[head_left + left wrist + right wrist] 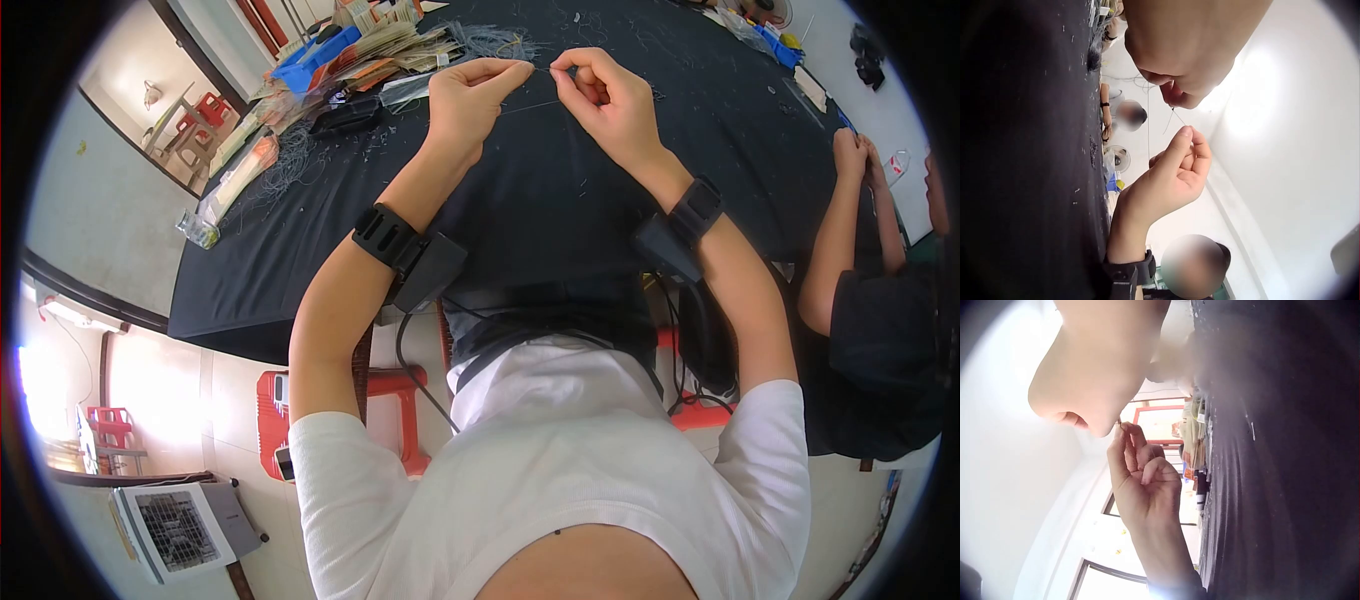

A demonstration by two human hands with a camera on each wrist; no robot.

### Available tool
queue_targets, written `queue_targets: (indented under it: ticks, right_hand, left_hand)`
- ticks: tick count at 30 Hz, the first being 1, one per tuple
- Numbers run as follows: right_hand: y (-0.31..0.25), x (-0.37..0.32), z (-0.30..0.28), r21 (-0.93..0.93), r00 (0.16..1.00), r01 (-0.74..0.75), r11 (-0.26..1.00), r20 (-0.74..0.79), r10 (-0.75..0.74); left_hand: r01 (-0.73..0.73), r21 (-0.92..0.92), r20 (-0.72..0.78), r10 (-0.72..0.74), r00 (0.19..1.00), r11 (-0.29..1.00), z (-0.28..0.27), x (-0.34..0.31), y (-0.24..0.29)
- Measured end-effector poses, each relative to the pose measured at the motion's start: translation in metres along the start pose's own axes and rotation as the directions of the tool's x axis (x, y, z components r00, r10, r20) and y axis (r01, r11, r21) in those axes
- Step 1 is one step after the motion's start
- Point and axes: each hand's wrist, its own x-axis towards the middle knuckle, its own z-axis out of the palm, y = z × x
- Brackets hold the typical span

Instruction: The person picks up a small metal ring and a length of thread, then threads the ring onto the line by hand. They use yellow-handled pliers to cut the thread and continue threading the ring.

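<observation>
My left hand [468,104] and right hand [618,108] are raised over the black-covered table, with their fingertips close together. A thin, pale thread [1179,117] runs between them in the left wrist view. The left thumb and fingers pinch it beside a tiny dark bit [1172,109]. At the other end, the right thumb and forefinger grip the thread, with the other right fingers curled in. A longer strand [1149,119] hangs past the hands. In the right wrist view, the right hand's near side hides most of the pinch.
A black cloth [560,220] covers the table. At the far left lie a heap of paper cards [390,45], a blue tray [315,60] and tangled clear threads [490,42]. Another person's hands [855,155] are at the right edge. Red stools [400,400] stand below.
</observation>
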Motion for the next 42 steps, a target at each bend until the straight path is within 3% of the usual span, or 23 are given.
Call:
queue_targets:
  ticks: [6,15,21,33,42]
  right_hand:
    - [0.0036,0.001,0.0006,0.056,0.999,-0.026,0.998,-0.022,0.028]
    - [0.0006,0.0057,-0.001,0.032,0.996,0.056,0.998,-0.073,-0.054]
    - [-0.003,0.0046,-0.0027,0.019,0.998,0.06,0.998,-0.02,-0.06]
    - [0.0018,0.001,0.0013,0.168,0.997,-0.077,0.983,-0.005,0.079]
    - [-0.002,0.0024,-0.0016,0.069,0.999,-0.037,0.997,0.037,0.035]
  left_hand:
    - [0.001,0.051,0.011,-0.001,1.0,0.999,0.0,-0.0015,0.0024]
    - [-0.081,0.026,0.055,0.08,0.995,0.996,0.0016,-0.0027,0.0028]
    - [-0.103,0.01,0.094,0.101,0.99,0.995,0.0029,-0.0037,0.0023]
    - [-0.105,0.008,0.107,0.103,0.989,0.994,0.0031,-0.004,0.0016]
    - [-0.065,0.026,0.079,0.063,0.995,0.998,0.0024,-0.0041,0.0034]
